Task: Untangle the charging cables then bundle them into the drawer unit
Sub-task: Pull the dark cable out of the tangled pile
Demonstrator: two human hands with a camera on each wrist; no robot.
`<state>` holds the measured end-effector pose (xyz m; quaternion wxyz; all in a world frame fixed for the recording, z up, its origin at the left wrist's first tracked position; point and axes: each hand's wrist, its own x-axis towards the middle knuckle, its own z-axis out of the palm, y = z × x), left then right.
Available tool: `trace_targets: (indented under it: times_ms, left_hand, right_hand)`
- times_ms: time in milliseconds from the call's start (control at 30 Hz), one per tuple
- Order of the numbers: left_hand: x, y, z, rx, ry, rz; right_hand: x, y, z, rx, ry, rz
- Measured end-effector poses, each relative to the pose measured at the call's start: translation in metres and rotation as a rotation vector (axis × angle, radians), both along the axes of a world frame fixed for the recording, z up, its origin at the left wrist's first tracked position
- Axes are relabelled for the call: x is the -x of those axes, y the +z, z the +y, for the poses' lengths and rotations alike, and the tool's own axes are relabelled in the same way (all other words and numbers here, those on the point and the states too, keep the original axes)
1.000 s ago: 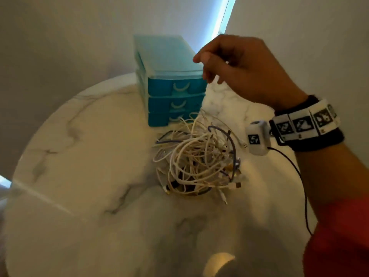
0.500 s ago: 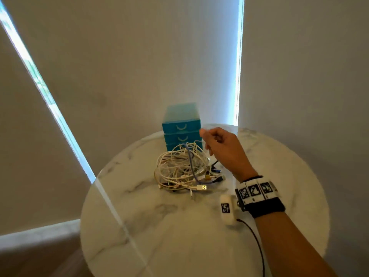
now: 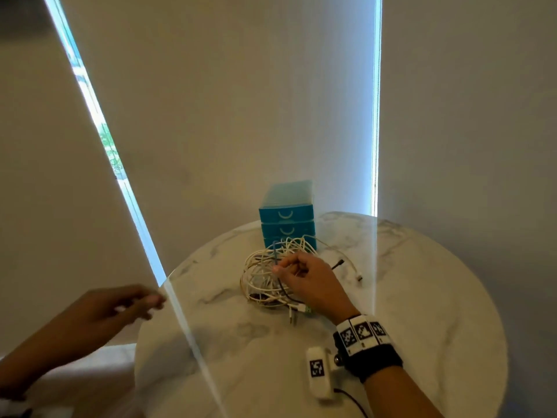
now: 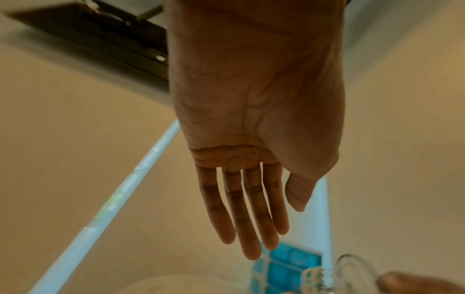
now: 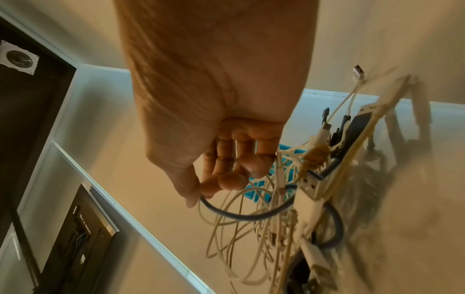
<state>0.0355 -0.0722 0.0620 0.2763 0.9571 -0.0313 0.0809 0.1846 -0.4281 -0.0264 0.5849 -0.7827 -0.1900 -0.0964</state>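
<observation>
A tangled pile of mostly white charging cables point(image 3: 265, 279) lies on the round marble table point(image 3: 422, 297), just in front of a teal three-drawer unit point(image 3: 286, 215) with all drawers pushed in. My right hand point(image 3: 297, 270) is over the pile, and its thumb and fingers pinch a dark blue-grey cable point(image 5: 234, 212) that loops out of the tangle point(image 5: 289, 208). My left hand point(image 3: 132, 303) hovers off the table's left edge, blurred. In the left wrist view its fingers point(image 4: 241, 214) are straight and hold nothing.
Loose white and black cable ends point(image 3: 349, 267) trail to the right of the pile. Window blinds point(image 3: 241, 101) with bright gaps hang behind the table. Bare marble lies at the front and right of the tabletop.
My right hand has dropped from beside the drawer unit onto the pile and taken hold of the dark cable. My left hand has come into view at the left. The head view has pulled back.
</observation>
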Motion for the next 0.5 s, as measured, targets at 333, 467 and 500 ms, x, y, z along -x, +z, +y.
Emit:
trace_targets:
  times_ms: [333,467,500]
  left_hand:
    - [-0.204,-0.006,-0.129,0.228,-0.521,-0.141]
    - [-0.262,-0.039,-0.157,0.297,-0.653,-0.144]
    - [-0.273,-0.040,-0.161,0.308,-0.664,-0.143]
  right_hand:
    - [-0.023,0.018,0.017,-0.267,-0.178,0.060]
    - [-0.040,0.012,0.022,-0.267,-0.295,-0.002]
    - [-0.042,0.010,0.020,-0.258,-0.305,0.013]
